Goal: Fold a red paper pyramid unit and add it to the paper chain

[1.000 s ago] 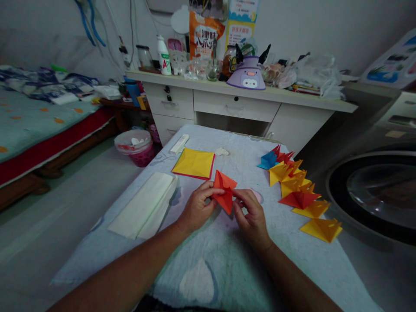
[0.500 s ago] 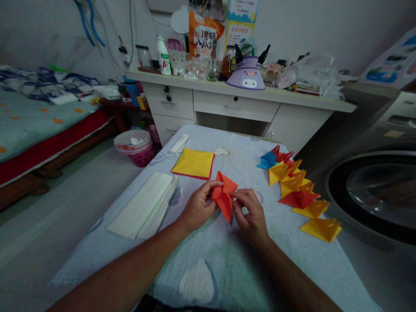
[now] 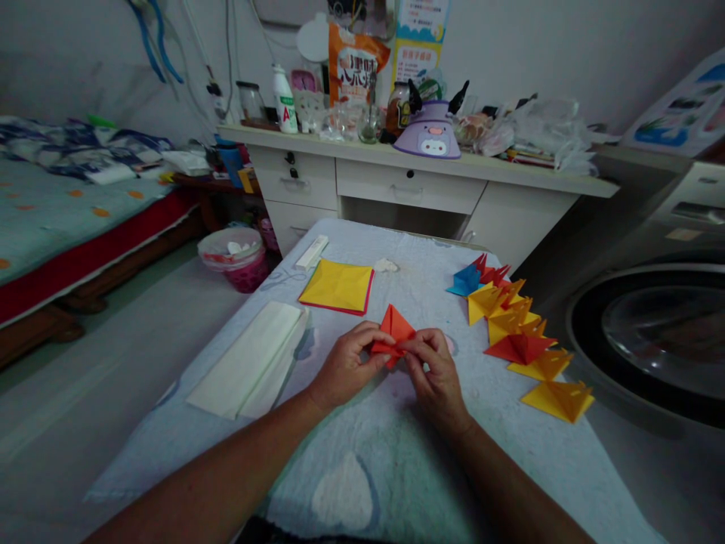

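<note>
- A stack of square paper, yellow on top with a red edge showing beneath, lies flat on the cloth-covered tabletop.
- The folded red-orange paper is in both hands, to the right of the stack and nearer the person, with one point facing away from the person.
- The left hand, just nearer the person than the stack, has its fingers clamped on the left side of the red-orange paper.
- The right hand, right of the stack and nearer the person, has thumb and forefinger pinched together on the right side of that paper; the two hands' fingertips nearly meet over its middle.
- Well to the right of the stack runs a row of origami figures: a blue figure at the far end, a red figure farther down among yellow ones, and a yellow figure nearest the person.
- A long white folded sheet lies left of the stack and nearer the person.
- A slim white box sits just beyond the stack's far left corner.
- Past the stack stands a white drawer cabinet, bearing a purple visor cap and a white bottle.
</note>
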Available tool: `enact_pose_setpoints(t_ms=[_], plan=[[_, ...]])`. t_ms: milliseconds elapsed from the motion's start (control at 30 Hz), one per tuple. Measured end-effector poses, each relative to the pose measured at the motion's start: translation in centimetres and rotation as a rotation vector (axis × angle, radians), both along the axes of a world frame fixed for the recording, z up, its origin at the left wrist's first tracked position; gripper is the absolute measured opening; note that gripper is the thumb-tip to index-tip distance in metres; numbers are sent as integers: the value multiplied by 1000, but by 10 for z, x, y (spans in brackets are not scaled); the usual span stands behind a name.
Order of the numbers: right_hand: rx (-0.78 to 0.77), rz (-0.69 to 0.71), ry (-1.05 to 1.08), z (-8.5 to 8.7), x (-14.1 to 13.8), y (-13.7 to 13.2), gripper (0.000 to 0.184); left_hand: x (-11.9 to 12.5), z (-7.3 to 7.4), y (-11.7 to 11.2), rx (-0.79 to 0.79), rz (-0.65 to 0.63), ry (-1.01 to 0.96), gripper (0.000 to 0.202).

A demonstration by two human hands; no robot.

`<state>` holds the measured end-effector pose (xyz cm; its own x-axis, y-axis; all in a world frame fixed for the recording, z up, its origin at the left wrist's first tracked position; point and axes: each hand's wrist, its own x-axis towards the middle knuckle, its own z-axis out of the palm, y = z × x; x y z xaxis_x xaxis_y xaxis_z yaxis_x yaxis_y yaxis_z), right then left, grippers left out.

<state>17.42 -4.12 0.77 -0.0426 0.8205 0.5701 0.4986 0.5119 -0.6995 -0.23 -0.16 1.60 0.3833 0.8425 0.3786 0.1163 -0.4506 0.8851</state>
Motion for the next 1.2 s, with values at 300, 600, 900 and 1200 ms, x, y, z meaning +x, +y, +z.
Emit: enact_pose_setpoints(t_ms=[300,600,900,1200], plan=[[-13,-156,-6,3,2,-1,29,3,-1,-3,-128,82,-45,16],[-313,112,225,2,3,3,21,6,2,-7,-167,20,-20,42],[-409,208,365,-2,5,3,19,3,6,-5,-159,-76,200,10],[-470,178,432,5,5,-1,31,4,3,-5,-151,-139,253,8]])
